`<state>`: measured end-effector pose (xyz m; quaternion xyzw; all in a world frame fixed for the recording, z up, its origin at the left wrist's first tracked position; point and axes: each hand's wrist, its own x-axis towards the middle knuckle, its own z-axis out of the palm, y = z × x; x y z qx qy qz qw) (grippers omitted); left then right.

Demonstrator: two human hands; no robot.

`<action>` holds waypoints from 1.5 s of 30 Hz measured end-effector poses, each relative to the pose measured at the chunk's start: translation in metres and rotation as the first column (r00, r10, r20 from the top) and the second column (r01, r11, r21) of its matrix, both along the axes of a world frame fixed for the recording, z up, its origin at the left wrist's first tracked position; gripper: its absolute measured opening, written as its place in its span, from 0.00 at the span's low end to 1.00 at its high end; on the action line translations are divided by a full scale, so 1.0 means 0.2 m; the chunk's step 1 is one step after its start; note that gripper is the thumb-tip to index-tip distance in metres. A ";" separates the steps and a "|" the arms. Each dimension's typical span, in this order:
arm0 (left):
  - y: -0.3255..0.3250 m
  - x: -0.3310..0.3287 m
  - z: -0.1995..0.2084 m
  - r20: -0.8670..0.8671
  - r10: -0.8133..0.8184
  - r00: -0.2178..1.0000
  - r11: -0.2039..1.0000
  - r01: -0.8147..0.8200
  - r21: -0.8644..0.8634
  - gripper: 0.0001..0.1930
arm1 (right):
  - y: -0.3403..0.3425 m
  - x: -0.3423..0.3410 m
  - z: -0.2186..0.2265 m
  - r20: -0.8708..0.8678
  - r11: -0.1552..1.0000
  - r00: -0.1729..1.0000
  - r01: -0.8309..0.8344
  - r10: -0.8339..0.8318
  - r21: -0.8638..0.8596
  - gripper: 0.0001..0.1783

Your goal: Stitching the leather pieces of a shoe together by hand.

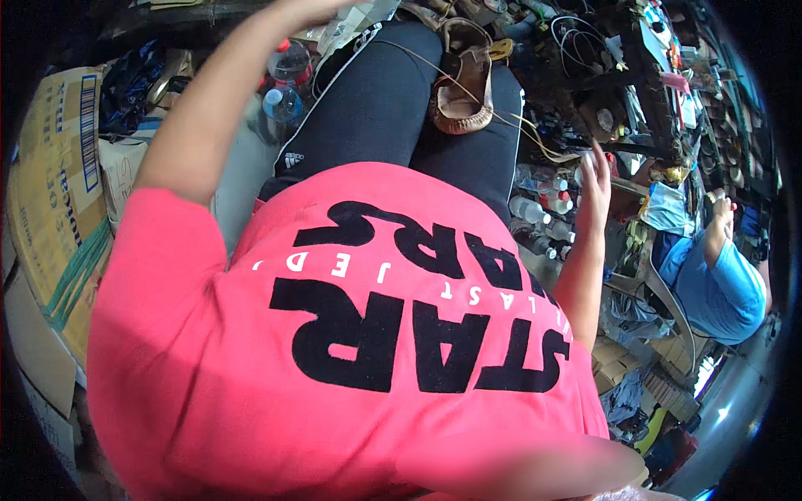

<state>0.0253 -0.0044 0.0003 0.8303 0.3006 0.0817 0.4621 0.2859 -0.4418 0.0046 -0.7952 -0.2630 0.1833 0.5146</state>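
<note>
Seated, with a brown leather moccasin-style shoe point(464, 98) over the thighs of black trousers point(368, 117) with white side stripes, opening facing up, gathered end toward the body — probably laid on the lap for steadiness and reach from both sides. Thin tan cord point(551, 156) running across the shoe toward the right hand point(594, 184), maybe for holding it down, maybe just loose; cannot tell. Right hand raised near the cord, fingers partly extended, too blurry to tell whether pinching anything. Left hand past the upper edge, state impossible to tell; bare left forearm point(200, 108) in view. Containers: clear plastic bottle with red cap point(290, 63) and clear plastic bottle with pale blue cap point(282, 107), close together left of the lap, likely parked for easy reach, contents hard to read. Farther left, large tan cardboard carton point(63, 159) with green strapping point(79, 275) — inside not visible. On the right, cluster of pale plastic bottles point(530, 210), contents unclear.
</note>
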 end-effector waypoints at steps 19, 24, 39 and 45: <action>-0.14 0.28 -0.15 0.388 0.056 0.920 0.992 -0.008 -0.124 0.21 | 0.79 -0.38 0.14 0.155 0.790 0.873 -0.326 0.462 -0.519 0.26; -0.12 0.27 -0.14 0.334 0.041 0.942 0.998 -0.026 -0.050 0.21 | 0.79 -0.34 -0.06 -0.126 0.818 0.852 -0.523 0.508 -0.240 0.21; -0.63 0.49 -0.03 0.285 -0.604 0.744 0.778 0.473 0.415 0.14 | 0.71 -0.43 0.19 0.691 0.876 0.558 -0.159 0.460 -0.455 0.20; -0.59 0.52 0.03 0.189 -0.737 0.649 0.676 0.716 0.174 0.08 | 0.67 -0.48 0.25 0.198 0.764 0.834 -0.341 0.514 -0.547 0.19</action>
